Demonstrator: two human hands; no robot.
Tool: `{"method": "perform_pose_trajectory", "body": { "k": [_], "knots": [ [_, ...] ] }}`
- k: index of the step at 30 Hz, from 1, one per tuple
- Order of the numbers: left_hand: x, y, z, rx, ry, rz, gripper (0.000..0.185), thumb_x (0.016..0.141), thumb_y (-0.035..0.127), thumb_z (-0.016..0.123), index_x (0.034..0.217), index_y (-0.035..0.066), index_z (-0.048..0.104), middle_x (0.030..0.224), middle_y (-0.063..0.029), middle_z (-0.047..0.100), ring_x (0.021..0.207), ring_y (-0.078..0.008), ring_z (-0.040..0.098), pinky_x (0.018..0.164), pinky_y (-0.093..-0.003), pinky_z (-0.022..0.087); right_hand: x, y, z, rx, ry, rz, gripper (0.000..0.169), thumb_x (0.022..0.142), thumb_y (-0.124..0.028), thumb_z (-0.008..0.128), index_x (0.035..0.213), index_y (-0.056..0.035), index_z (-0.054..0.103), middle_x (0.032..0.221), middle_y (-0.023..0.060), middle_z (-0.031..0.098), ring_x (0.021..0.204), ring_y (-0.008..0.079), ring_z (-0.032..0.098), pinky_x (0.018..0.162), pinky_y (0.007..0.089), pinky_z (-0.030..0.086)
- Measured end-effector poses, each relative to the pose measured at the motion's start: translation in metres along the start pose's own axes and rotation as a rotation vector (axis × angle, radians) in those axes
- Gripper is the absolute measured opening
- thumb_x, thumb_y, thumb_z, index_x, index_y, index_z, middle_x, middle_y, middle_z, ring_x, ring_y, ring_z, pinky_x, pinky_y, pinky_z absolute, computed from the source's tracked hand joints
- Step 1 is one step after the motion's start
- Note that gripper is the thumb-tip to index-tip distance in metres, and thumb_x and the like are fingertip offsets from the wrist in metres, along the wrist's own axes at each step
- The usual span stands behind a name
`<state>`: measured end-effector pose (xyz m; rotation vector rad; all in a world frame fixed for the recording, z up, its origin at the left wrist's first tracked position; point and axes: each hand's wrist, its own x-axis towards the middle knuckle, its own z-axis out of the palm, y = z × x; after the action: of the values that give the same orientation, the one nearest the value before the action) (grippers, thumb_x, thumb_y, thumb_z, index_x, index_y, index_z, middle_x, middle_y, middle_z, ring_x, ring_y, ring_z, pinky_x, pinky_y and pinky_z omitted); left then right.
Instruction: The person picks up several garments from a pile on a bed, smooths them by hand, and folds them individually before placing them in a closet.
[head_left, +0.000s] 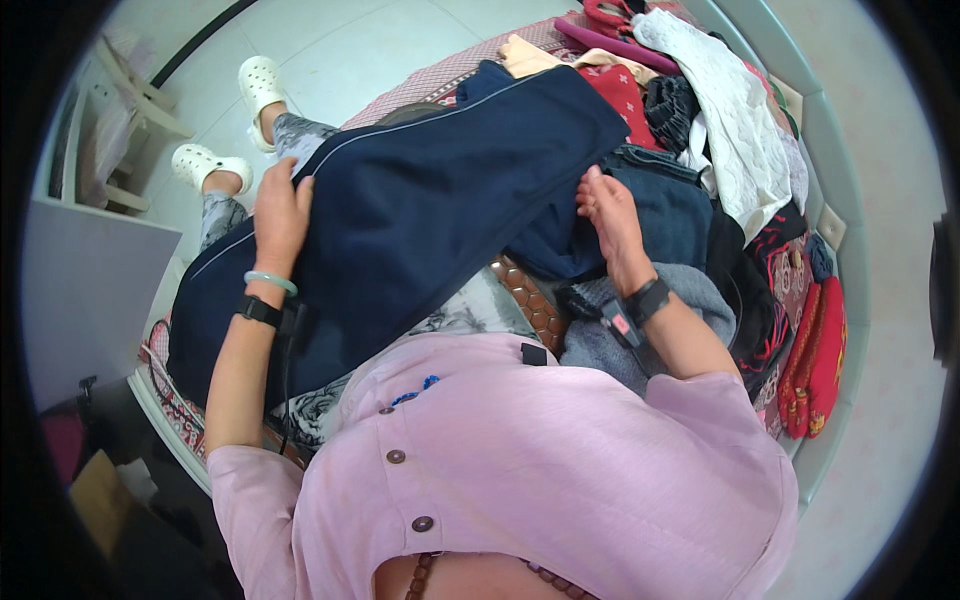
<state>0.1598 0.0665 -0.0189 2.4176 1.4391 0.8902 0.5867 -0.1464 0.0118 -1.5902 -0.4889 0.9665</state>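
Observation:
A dark navy garment with thin light piping, apparently a pair of trousers (420, 195), lies spread across my lap. My left hand (283, 206) rests on its piped edge at the left, thumb apart from the fingers. At the opposite side, my right hand (609, 206) is by the garment's lower right edge with curled fingers; whether it pinches the cloth is unclear. Beyond my right hand lie folded dark blue jeans (660, 202), and a grey fleece piece (686, 300) is under my right wrist.
A clothes pile spreads over the bed at the right, with a white knitted garment (727, 120), a red patterned cloth (619, 97) and folded red clothing (817, 360). The pale padded bed edge (847, 225) curves behind it. A wooden chair (135, 97) stands on the floor at upper left.

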Motion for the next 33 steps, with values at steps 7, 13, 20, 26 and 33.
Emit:
{"method": "perform_pose_trajectory", "body": {
  "k": [7, 13, 20, 26, 33],
  "knots": [
    [-0.060, 0.115, -0.026, -0.151, -0.158, 0.288, 0.052, 0.086, 0.016, 0.072, 0.136, 0.011, 0.059, 0.145, -0.0145, 0.052, 0.136, -0.0351, 0.048, 0.110, -0.0481, 0.041, 0.051, -0.012, 0.008, 0.199, 0.066, 0.172, 0.038, 0.088, -0.052, 0.077, 0.101, -0.0182, 0.066, 0.074, -0.0065, 0.064, 0.056, 0.0065, 0.052, 0.049, 0.0217, 0.033],
    [-0.057, 0.116, -0.014, -0.074, -0.122, 0.244, 0.053, 0.093, 0.024, 0.069, 0.143, 0.016, 0.054, 0.152, -0.0145, 0.044, 0.144, -0.0336, 0.039, 0.114, -0.0543, 0.033, 0.100, -0.077, 0.026, -0.025, 0.058, -0.514, 0.031, 0.101, -0.023, 0.063, 0.122, 0.0001, 0.058, 0.110, 0.0075, 0.068, 0.091, 0.0177, 0.067, 0.083, 0.0318, 0.057],
    [-0.026, 0.136, 0.001, -0.106, -0.049, 0.231, 0.054, 0.095, 0.028, 0.065, 0.147, 0.021, 0.051, 0.155, -0.0160, 0.041, 0.145, -0.0348, 0.037, 0.115, -0.0547, 0.031, 0.085, -0.202, 0.010, 0.126, 0.190, -0.752, 0.037, 0.103, -0.024, 0.060, 0.130, 0.0013, 0.056, 0.119, 0.0129, 0.067, 0.099, 0.0232, 0.069, 0.085, 0.0355, 0.059],
    [-0.034, 0.148, 0.026, -0.085, -0.198, 0.307, 0.053, 0.094, 0.029, 0.065, 0.145, 0.017, 0.053, 0.150, -0.0194, 0.045, 0.141, -0.0373, 0.040, 0.114, -0.0551, 0.031, 0.097, -0.164, -0.019, 0.011, 0.391, -0.710, 0.043, 0.103, -0.029, 0.060, 0.131, 0.0032, 0.056, 0.116, 0.0156, 0.067, 0.093, 0.0270, 0.070, 0.079, 0.0371, 0.061],
    [-0.020, 0.128, 0.017, -0.641, 0.006, 0.085, 0.053, 0.099, 0.027, 0.061, 0.149, 0.013, 0.049, 0.144, -0.0220, 0.051, 0.130, -0.0355, 0.053, 0.109, -0.0450, 0.041, 0.023, -0.171, 0.155, 0.258, 0.077, -0.825, 0.027, 0.103, -0.020, 0.060, 0.117, 0.0021, 0.062, 0.102, 0.0083, 0.068, 0.085, 0.0182, 0.067, 0.074, 0.0310, 0.058]
  ]
}}
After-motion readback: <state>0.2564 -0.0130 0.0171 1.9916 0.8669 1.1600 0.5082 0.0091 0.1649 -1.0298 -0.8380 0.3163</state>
